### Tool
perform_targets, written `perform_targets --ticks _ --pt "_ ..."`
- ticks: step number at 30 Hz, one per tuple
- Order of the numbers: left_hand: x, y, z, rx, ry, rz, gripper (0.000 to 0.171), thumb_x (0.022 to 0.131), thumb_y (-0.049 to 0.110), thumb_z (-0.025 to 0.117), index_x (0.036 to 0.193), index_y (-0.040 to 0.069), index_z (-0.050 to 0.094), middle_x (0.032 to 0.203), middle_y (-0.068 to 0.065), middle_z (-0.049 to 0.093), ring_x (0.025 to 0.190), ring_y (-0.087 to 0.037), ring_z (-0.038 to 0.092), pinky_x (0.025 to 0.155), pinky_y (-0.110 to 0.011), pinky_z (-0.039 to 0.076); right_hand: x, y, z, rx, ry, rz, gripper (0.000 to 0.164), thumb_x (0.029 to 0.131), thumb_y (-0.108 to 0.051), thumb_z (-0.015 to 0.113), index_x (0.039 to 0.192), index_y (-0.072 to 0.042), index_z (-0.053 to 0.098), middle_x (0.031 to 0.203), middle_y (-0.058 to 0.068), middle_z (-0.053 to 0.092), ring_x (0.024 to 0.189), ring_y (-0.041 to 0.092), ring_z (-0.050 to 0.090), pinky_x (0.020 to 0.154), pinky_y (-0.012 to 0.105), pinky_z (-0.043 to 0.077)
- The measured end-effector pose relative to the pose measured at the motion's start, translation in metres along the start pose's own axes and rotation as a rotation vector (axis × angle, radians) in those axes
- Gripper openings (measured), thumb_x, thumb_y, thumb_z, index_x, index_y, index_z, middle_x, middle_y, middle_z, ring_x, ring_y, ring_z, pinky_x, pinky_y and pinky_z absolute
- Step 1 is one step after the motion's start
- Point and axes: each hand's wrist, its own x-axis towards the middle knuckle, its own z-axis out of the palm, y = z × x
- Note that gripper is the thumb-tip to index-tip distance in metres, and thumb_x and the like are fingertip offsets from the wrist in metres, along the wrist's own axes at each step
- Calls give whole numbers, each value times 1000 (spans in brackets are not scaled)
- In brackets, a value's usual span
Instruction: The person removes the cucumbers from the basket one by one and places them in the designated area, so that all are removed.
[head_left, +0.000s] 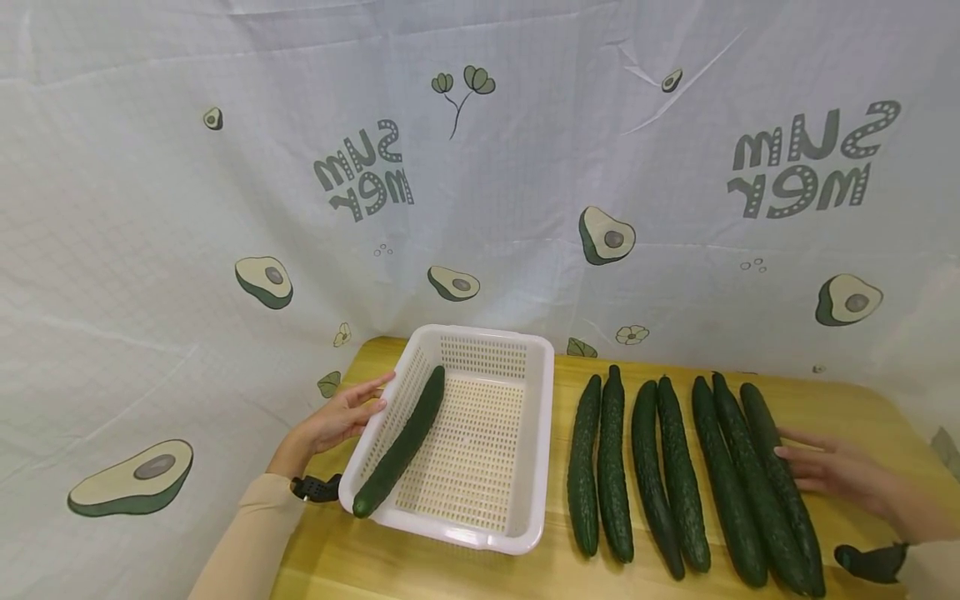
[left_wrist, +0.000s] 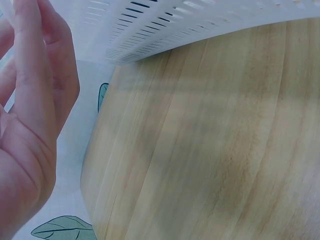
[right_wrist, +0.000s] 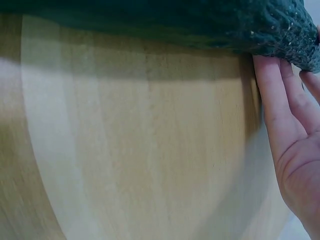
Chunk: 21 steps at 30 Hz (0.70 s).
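Observation:
A white perforated plastic basket (head_left: 546,417) stands on the table with one dark green cucumber (head_left: 408,437) leaning along its left side. My left hand (head_left: 341,419) touches the basket's left rim, its fingers fairly straight. In the left wrist view that hand (left_wrist: 37,95) is beside the basket's slotted wall (left_wrist: 150,22). Over on the right, my right hand (head_left: 843,471) reaches the rightmost cucumber (head_left: 782,475) with extended fingertips. The right wrist view shows its fingers (right_wrist: 275,95) at the underside of the bumpy cucumber (right_wrist: 200,27), not curled round it.
Several more cucumbers lie side by side right of the basket, including a leftmost one (head_left: 583,467) and a middle one (head_left: 681,475). The wooden table (head_left: 847,404) ends at a white curtain (head_left: 510,183) printed with avocados. Each wrist wears a black strap.

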Motion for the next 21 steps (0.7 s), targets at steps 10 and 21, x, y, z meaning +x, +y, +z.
perform_targets --ticks 10,21 --pt "0 1 -1 -3 -1 4 61 106 8 48 160 14 20 136 -15 52 104 -21 66 81 -37 58 -1 0 4 10 22 5 43 108 -12 44 105 -51 63 114 -10 60 97 8 67 87 40 56" --pt "4 2 -1 -3 -6 0 62 106 7 48 161 15 20 139 -16 49 105 -22 66 81 -37 58 -2 5 -1 -17 -18 -1 44 109 -12 43 108 -52 61 112 -20 53 97 -3 63 88 36 55"
